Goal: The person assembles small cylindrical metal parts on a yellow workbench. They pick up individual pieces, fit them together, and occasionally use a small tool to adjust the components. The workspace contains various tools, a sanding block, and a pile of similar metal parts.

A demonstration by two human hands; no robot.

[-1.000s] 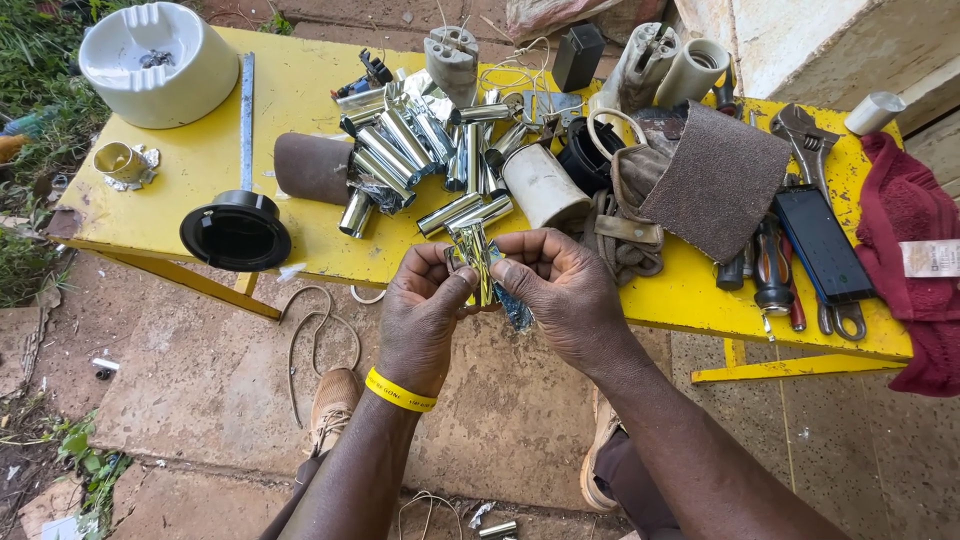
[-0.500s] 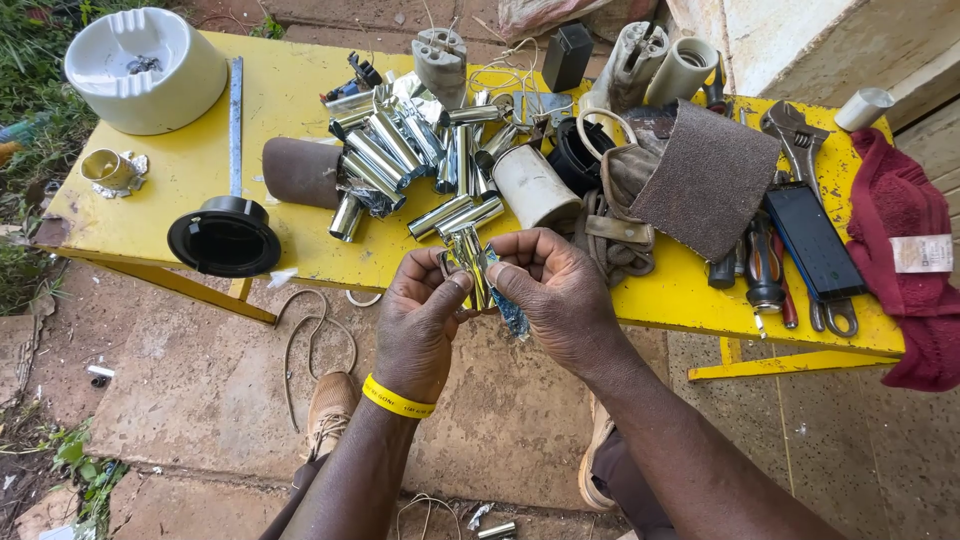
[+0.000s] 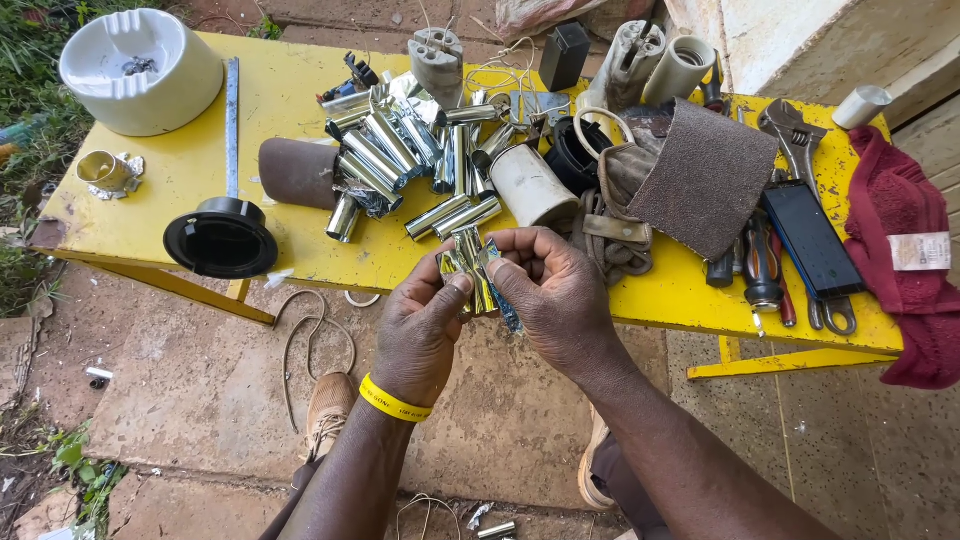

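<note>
My left hand (image 3: pixel 420 325) and my right hand (image 3: pixel 555 295) meet over the near edge of the yellow table (image 3: pixel 200 170). Together they pinch a small shiny metal tube (image 3: pixel 470 258) wrapped in silvery foil, held upright between the fingertips. A bit of blue shows under my right thumb. My left wrist wears a yellow band (image 3: pixel 393 400). Just beyond my hands lies a pile of several similar shiny metal tubes (image 3: pixel 400 150).
On the table: a white bowl-shaped ceramic piece (image 3: pixel 140 70), a black round ring (image 3: pixel 220 237), a brown cylinder (image 3: pixel 298 172), a white cylinder (image 3: pixel 530 185), sandpaper (image 3: pixel 705 175), a wrench (image 3: pixel 795 135), screwdrivers (image 3: pixel 762 270), a dark phone (image 3: pixel 812 240), a red cloth (image 3: pixel 915 260). A stone floor lies below.
My hands stay at the table's near edge, fingers shifting slightly on the foil-wrapped tube. The view has drifted a little; nothing on the table has moved.
</note>
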